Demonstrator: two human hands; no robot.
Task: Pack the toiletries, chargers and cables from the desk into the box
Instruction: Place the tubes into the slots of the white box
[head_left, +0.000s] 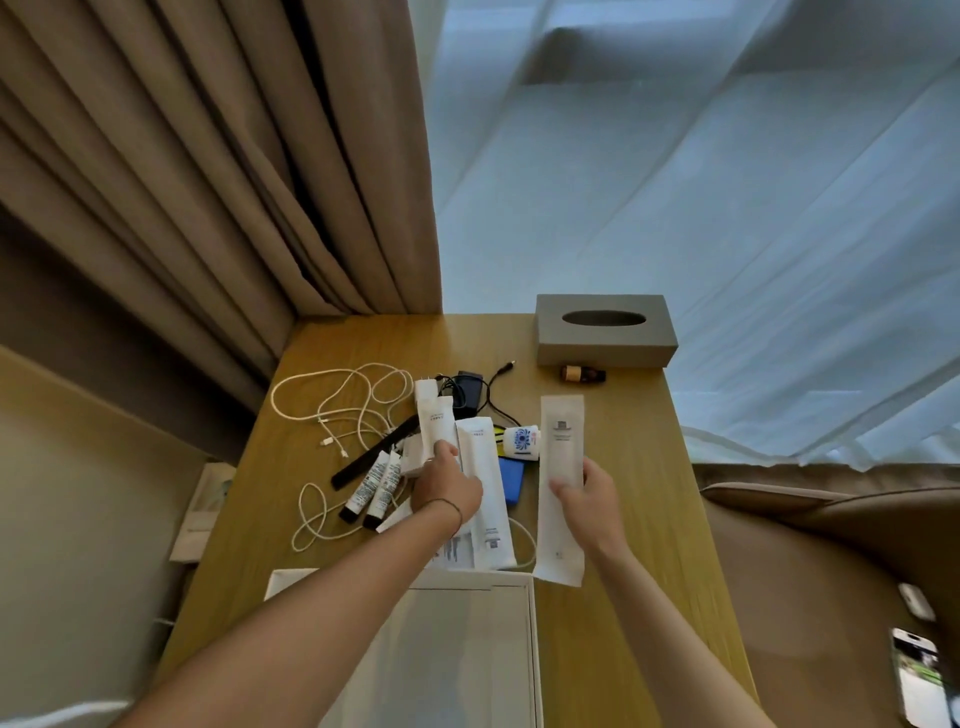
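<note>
- Head view: the right hand (589, 496) pinches a long white sachet (561, 483) near its middle, thumb on the front face and fingers behind, and holds it clear of the desk (639, 519).
- The sachet's long axis runs away from the person, its near end hanging just over the far right corner of the open white box (530, 649), which sits at the desk's near edge directly below both forearms.
- The move ahead turns on this, as I judge it: the box lies toward the body and slightly left of the right hand, so the sachet only needs drawing back and lowering, long axis kept along the box's length.
- The left hand (447, 486) reaches forward into the pile and grips a smaller white packet (435, 423), fingers curled round its lower end; the packet stands roughly upright, leaning away from the person.
- A second long white sachet (483, 493) lies flat on the desk just right of that hand, partly under it.
- Left of the pile lie two small tubes (375, 491) with dark caps, side by side, and a white cable (337, 400) in loose loops.
- A black charger (467, 389) with its thin cord sits beyond the pile; a small patterned bottle (519, 441) and a blue item (511, 480) lie between the hands.
- The right hand is nearer the box and looks ready to deposit first.
</note>
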